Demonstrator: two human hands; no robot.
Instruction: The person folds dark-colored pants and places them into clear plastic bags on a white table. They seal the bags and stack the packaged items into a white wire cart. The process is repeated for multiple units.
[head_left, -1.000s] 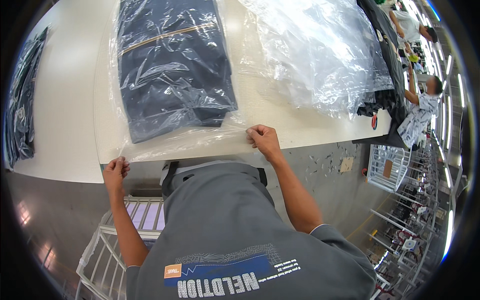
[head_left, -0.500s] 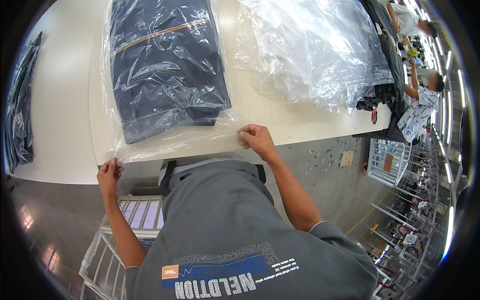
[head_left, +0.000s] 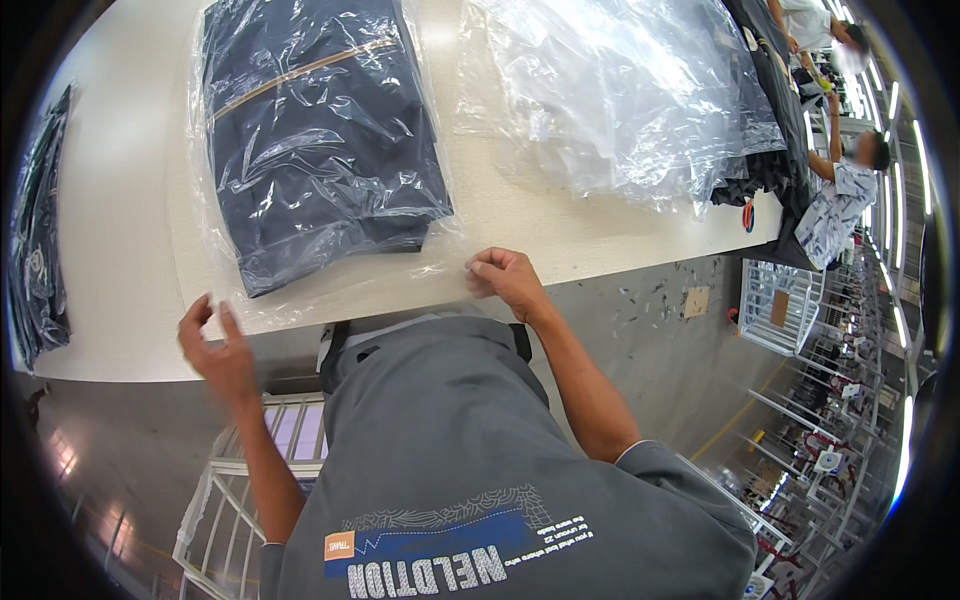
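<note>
A dark navy folded garment (head_left: 320, 150) with a thin tan stripe lies flat on the table inside a clear plastic bag (head_left: 345, 288). The bag's near edge reaches the table's front edge. My left hand (head_left: 220, 350) is off the bag's near left corner, its thumb and fingers spread with nothing between them, slightly blurred. At the near right corner, my right hand (head_left: 503, 280) has its thumb and fingertips pinched together on the film. Those fingertips partly hide the plastic they hold.
A heap of clear plastic bags (head_left: 620, 110) covers the table's right side, beside dark garments (head_left: 780, 110). More dark garments (head_left: 40, 240) lie at the far left. A white metal rack (head_left: 240, 500) stands below the table. Two people (head_left: 845, 200) work at the far right.
My left hand has let go of the bag's corner and opened, shifting slightly left. The right hand and the bagged garment have moved a little leftward in view.
</note>
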